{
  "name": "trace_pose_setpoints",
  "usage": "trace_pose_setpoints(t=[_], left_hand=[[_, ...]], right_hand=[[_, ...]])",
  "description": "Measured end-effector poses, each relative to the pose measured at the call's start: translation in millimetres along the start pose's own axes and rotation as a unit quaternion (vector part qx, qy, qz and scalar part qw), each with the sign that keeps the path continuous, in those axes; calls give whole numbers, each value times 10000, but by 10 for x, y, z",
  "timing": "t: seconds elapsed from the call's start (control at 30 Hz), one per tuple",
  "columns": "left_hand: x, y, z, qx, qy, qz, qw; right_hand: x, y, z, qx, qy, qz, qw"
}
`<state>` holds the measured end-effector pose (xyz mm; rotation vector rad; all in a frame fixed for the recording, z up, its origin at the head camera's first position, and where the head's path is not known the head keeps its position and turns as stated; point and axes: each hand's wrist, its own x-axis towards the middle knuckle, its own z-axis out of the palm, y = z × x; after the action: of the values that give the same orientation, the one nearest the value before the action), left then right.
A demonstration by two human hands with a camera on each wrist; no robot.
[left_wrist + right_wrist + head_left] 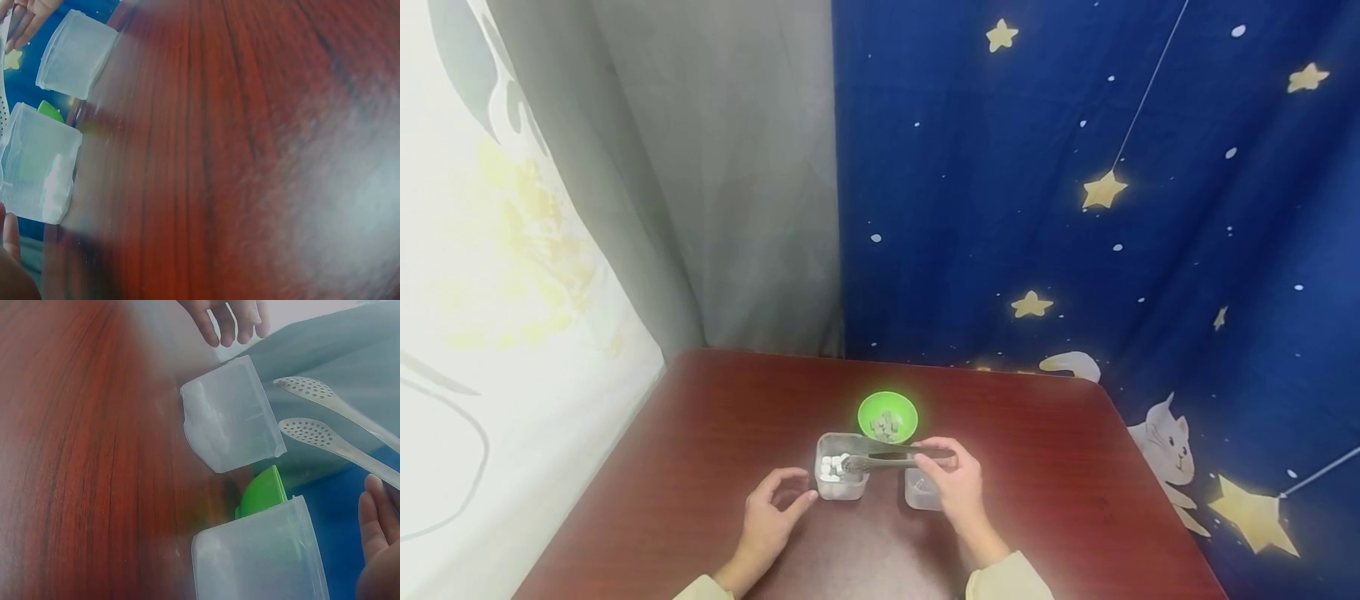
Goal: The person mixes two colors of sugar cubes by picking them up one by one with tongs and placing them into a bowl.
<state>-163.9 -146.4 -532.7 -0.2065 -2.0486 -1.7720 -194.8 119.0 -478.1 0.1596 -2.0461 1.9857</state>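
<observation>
Metal tongs [895,457] gripped by curled fingers of right hand [958,485], perforated tips held apart over clear box [841,477] with white pieces on desk [700,467]. Left hand [770,518] rested beside that box, fingers loosely bent, nothing grasped. Second clear box [919,492] seen under right hand; green bowl [887,416] placed just behind.
</observation>
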Motion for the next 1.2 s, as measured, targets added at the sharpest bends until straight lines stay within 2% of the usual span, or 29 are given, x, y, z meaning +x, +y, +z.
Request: trace_pose_setpoints(t=[0.13, 0.3, 0.43, 0.57, 0.63, 0.77, 0.97, 1.03, 1.2], left_hand=[[43, -68, -2, -16, -12, 98, 9999], [79, -367, 26, 23, -32, 301, 9995], [86, -521, 48, 234, -244, 63, 9994], [107, -520, 65, 384, -536, -293, 9974], [127, -516, 73, 424, -657, -398, 9961], [192, -468, 97, 394, -826, -446, 9948], [297, -270, 130, 138, -1042, -347, 9939], [315, -302, 141, 227, -1146, -372, 9925], [329, -515, 176, 484, -1377, -547, 9878]], right_hand=[[14, 20, 14, -58, -50, -91, 9999], [30, 5, 39, -282, -152, -247, 9992], [47, 4, 87, -659, -212, -273, 9972], [88, 182, 156, -1034, -129, -387, 9938], [114, 282, 190, -1168, -136, -598, 9913], [139, 321, 259, -1379, -307, -852, 9863], [153, 356, 336, -1344, -578, -530, 9878], [154, 350, 352, -1284, -629, -426, 9888], [155, 301, 381, -1397, -659, -335, 9874]])
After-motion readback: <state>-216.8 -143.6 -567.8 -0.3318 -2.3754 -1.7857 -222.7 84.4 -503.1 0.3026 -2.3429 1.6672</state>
